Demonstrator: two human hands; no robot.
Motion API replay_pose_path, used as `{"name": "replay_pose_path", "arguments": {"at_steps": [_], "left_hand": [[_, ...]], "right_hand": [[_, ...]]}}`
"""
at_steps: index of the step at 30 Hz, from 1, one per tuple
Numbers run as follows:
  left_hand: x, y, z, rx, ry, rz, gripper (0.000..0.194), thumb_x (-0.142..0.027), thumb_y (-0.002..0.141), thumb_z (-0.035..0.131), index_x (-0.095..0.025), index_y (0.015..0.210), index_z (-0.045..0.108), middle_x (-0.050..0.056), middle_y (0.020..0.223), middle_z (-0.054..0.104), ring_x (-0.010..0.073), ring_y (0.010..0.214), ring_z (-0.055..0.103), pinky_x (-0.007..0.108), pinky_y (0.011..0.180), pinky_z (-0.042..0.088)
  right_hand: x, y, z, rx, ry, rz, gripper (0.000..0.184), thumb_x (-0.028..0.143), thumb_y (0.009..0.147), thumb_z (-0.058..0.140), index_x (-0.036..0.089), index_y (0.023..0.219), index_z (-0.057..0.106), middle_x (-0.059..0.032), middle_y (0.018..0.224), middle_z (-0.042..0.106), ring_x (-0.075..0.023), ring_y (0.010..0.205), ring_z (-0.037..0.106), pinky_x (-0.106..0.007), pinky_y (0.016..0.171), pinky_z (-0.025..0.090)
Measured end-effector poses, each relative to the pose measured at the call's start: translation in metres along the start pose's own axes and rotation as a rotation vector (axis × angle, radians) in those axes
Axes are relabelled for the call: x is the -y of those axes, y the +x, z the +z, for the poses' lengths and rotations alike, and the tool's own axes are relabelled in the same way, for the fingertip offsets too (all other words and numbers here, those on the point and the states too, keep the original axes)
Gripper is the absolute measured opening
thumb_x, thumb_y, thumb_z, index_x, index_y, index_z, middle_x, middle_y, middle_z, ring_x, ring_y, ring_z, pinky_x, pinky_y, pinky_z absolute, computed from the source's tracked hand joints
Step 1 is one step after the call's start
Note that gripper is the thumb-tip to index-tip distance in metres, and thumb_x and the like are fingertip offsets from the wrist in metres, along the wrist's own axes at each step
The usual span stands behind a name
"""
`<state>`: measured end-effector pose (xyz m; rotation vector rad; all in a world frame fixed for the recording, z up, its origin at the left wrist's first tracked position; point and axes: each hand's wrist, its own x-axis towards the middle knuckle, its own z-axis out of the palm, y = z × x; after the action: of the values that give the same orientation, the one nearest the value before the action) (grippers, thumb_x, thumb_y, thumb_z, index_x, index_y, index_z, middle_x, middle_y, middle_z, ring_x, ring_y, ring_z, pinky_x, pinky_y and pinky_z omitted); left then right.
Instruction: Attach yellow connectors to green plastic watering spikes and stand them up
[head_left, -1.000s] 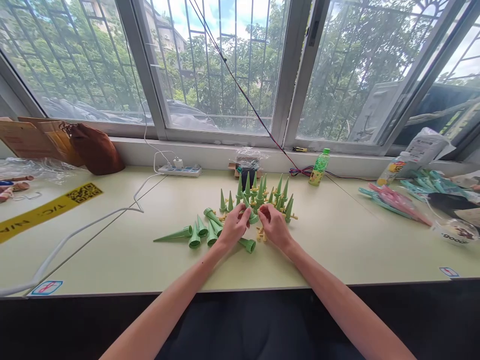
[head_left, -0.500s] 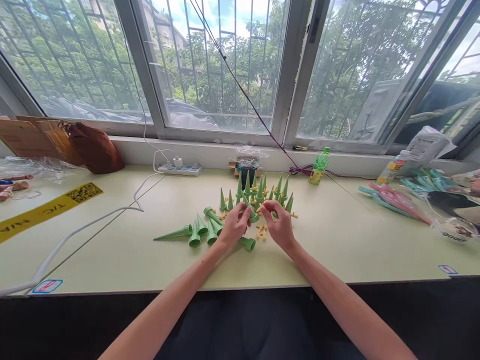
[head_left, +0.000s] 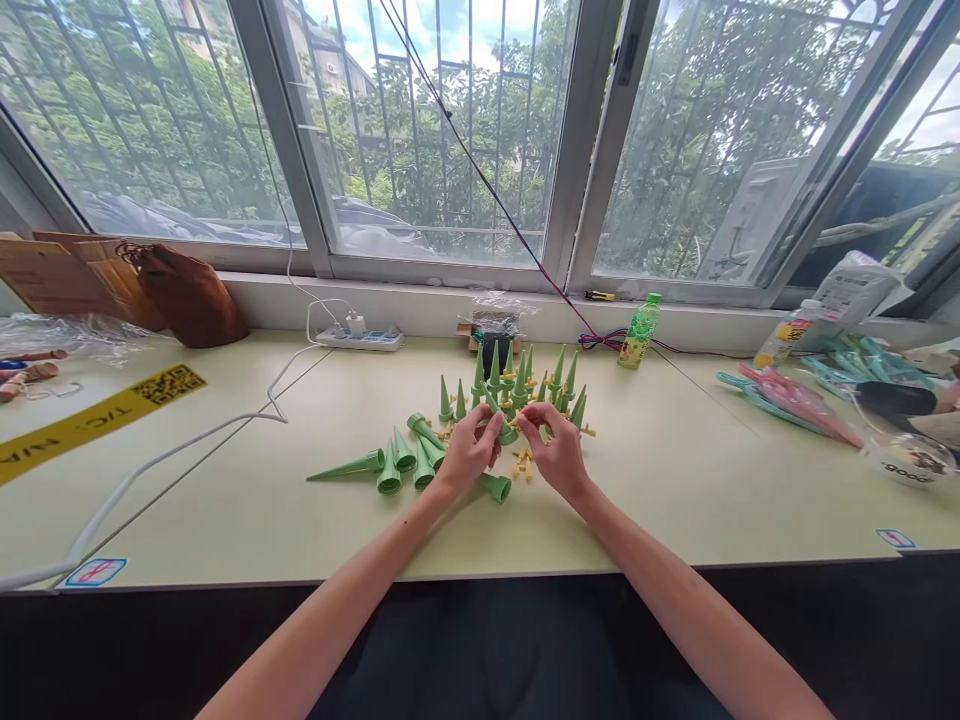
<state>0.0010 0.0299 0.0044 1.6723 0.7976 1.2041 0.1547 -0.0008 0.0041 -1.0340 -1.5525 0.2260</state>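
My left hand (head_left: 472, 448) is closed round a green plastic watering spike (head_left: 508, 434), its wide end turned toward my right hand. A small yellow valve piece (head_left: 517, 424) is pinched between the thumb and finger of my right hand (head_left: 553, 448), right by that wide end. Whether the two parts touch, I cannot tell. Several loose yellow valve pieces (head_left: 523, 464) lie on the table between my wrists. Behind my hands, green spikes (head_left: 562, 372) stand point up, many with yellow pieces at their bases. More green spikes (head_left: 389, 472) lie or stand to the left.
A green-capped bottle (head_left: 640, 332) stands behind on the right, near bundled wires (head_left: 604, 341). A power strip (head_left: 360, 341) with a white cable sits at the back left. Pink and teal plastic bags (head_left: 799, 405) lie far right. A small box (head_left: 495, 325) stands behind the spikes.
My right hand has shifted slightly left, bringing the yellow valve piece closer to the spike's wide end. My left hand stays in place with the spike.
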Motion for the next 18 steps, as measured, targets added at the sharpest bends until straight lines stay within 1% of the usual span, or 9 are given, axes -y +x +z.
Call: {"name": "replay_pose_path", "arguments": {"at_steps": [8,18], "left_hand": [[-0.0005,-0.0004,0.0004,0.001,-0.02,-0.006,0.035,-0.051,0.089,0.053,-0.02,0.077,0.041,-0.007,0.05,0.044,0.0098,0.04,0.05,0.02,0.036,0.032],[-0.0027,-0.0011,0.0011,0.002,-0.023,-0.004,0.034,-0.05,0.089,0.053,-0.02,0.077,0.041,-0.007,0.051,0.042,0.0089,0.039,0.049,0.019,0.035,0.031]], "right_hand": [[-0.0007,0.0004,0.0004,0.008,0.005,0.013,0.016,0.036,0.092,0.054,0.021,0.092,0.058,-0.0033,0.084,0.066,-0.0166,0.075,0.061,-0.03,0.072,0.05],[-0.0023,0.0004,0.0015,0.008,0.022,0.017,0.014,0.034,0.092,0.054,0.021,0.091,0.058,-0.0028,0.083,0.066,-0.016,0.074,0.061,-0.029,0.072,0.05]]}}
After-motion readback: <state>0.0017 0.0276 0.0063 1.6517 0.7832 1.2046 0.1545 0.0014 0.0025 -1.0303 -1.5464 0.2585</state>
